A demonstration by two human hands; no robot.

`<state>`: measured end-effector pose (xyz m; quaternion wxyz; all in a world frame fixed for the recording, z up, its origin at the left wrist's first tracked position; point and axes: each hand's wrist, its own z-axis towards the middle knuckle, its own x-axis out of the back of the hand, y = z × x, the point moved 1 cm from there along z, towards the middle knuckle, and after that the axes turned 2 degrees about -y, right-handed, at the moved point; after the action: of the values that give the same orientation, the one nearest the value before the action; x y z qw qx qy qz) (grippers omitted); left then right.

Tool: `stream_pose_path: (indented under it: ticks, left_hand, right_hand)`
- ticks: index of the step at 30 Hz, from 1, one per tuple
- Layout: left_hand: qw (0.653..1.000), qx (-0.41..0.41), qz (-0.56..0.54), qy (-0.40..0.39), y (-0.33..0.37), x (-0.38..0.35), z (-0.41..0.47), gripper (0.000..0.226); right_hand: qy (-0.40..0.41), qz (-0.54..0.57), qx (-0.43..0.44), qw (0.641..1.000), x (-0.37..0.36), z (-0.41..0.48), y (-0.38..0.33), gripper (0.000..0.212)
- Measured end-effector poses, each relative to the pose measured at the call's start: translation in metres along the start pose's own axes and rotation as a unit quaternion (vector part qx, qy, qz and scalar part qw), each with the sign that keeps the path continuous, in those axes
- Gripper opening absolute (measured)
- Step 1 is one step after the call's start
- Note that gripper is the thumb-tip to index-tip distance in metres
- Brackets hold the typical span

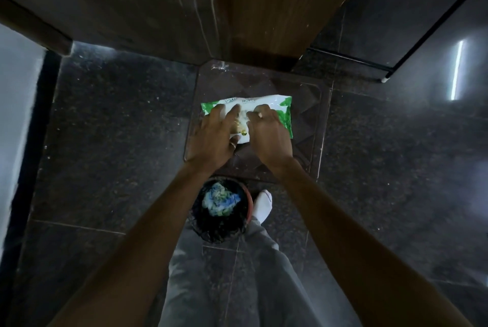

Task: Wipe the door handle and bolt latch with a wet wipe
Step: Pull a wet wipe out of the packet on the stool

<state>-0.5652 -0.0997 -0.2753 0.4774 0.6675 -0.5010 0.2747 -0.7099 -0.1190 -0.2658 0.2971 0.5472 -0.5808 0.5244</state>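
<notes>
Two bare forearms reach forward from the lower edge, above grey trouser legs point(237, 287) and one white-socked foot point(262, 205). Both hands meet on a green and white wet wipe pack point(280, 107), which lies flat on a brown, glossy raised surface point(314, 120) just in front of the foot of a wooden door point(264, 10). The left hand point(211, 139) rests on the pack's left half with its fingers point(219, 112) straight and spread wide. The right hand point(268, 134) sits on the pack's middle with its fingers curled down tightly; whether they pinch a wipe or the flap cannot be told. Between the forearms, beside the foot, stands a round bin with a black liner point(208, 229), holding a crumpled blue and white wad point(220, 201). Dark speckled stone floor point(118, 128) surrounds everything.
</notes>
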Motion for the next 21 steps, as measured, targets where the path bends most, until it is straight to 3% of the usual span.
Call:
stream_pose_path:
  ticks: [5, 11, 21]
  left_hand:
    - [0.999, 0.007, 0.031, 0.011, 0.003, -0.001, 0.005, 0.075]
    - [0.997, 0.01, 0.075, 0.018, 0.01, 0.0, 0.006, 0.078]
    - [0.997, 0.012, 0.076, 0.008, 0.013, -0.001, 0.008, 0.077]
  right_hand:
    - [-0.028, -0.01, -0.004, 1.0, 0.011, 0.006, 0.002, 0.028]
    - [-0.053, -0.086, -0.027, 0.994, 0.022, 0.008, -0.005, 0.01]
    - [-0.088, -0.097, -0.001, 0.991, 0.018, 0.01, -0.006, 0.034]
